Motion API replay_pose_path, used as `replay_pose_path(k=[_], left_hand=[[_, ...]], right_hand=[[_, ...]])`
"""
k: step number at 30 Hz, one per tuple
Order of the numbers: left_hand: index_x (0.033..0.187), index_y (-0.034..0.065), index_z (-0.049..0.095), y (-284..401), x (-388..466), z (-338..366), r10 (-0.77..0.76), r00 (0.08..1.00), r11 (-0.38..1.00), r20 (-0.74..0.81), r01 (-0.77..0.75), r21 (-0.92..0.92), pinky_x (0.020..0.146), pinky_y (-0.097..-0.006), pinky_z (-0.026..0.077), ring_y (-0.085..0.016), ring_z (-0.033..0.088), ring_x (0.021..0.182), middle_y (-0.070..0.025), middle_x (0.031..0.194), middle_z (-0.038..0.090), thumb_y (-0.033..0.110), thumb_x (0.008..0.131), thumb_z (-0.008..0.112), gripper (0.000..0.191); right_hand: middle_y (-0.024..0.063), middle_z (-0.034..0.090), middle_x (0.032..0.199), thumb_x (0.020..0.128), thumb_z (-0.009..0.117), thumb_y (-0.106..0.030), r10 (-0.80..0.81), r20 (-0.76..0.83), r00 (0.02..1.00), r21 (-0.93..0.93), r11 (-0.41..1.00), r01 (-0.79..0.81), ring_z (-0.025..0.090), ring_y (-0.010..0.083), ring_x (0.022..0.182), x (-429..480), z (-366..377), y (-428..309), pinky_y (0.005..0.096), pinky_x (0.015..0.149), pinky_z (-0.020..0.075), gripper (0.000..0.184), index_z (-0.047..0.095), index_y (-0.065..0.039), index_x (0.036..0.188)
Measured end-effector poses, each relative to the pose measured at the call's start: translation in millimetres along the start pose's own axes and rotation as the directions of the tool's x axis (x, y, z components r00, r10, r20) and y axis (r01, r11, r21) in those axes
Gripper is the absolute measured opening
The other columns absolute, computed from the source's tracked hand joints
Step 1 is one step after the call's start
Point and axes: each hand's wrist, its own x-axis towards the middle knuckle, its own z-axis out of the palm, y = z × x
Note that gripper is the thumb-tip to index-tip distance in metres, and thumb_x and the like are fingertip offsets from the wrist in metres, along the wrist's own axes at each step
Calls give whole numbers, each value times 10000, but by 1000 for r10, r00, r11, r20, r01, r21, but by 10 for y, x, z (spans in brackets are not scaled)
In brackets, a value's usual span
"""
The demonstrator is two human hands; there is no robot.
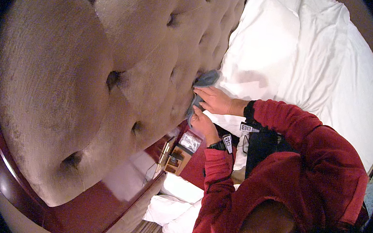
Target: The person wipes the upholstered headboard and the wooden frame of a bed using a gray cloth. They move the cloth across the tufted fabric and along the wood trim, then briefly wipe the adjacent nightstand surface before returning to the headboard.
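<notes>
A blue-grey cloth lies against the lower edge of a tufted, beige-brown upholstered headboard, beside the white bed. My right hand has its fingers stretched over the cloth and holds its middle part. Just below, my left hand pinches the cloth's lower end between thumb and fingers. Parts of the cloth are hidden under both hands. A dark band with a tag bearing a printed code sits at each wrist.
White bedding covers the bed at right. Below my left hand, a dark red nightstand carries a box of small items and a packet. White pillows lie at the bottom, near a second padded headboard.
</notes>
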Motion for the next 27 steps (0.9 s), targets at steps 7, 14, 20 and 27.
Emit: replay_pose_path(k=[7, 14, 20, 27], left_hand=[[1072, -138, 662, -159, 70, 617, 109, 994, 944, -11, -100, 314, 814, -386, 540, -322, 697, 924, -264, 1102, 708, 159, 987, 632, 310], [1004, -131, 679, -142, -123, 851, 257, 963, 929, -75, -225, 295, 727, -402, 532, -312, 698, 819, -236, 972, 734, 162, 990, 599, 304], [937, -72, 697, -414, -92, 1118, 206, 976, 729, 68, -199, 655, 724, -472, 531, -410, 669, 778, -249, 919, 715, 118, 919, 635, 201], [973, -64, 698, -398, -403, 2046, 474, 834, 660, 283, -549, 513, 822, -468, 515, -430, 662, 912, -260, 1003, 706, 130, 933, 613, 216]], right_hand=[[217, 472, 1406, 778, 608, -43, 172, 161, 972, -28, 985, -170, 514, 368, 1236, -222, -289, 560, 422, 1063, 433, 596, 486, 95, 1344], [217, 472, 1445, 848, 641, -174, 15, -95, 995, 43, 999, -11, 503, 354, 1287, -49, -463, 588, 407, 1085, 422, 608, 473, 90, 1370], [209, 479, 1423, 816, 640, -158, 29, 22, 999, -46, 999, -28, 490, 358, 1265, -179, -643, 921, 407, 1062, 437, 591, 502, 99, 1330], [221, 444, 1427, 815, 656, -91, 155, -167, 974, 36, 988, -151, 469, 392, 1262, -622, -1373, 1474, 440, 1082, 413, 559, 502, 88, 1323]])
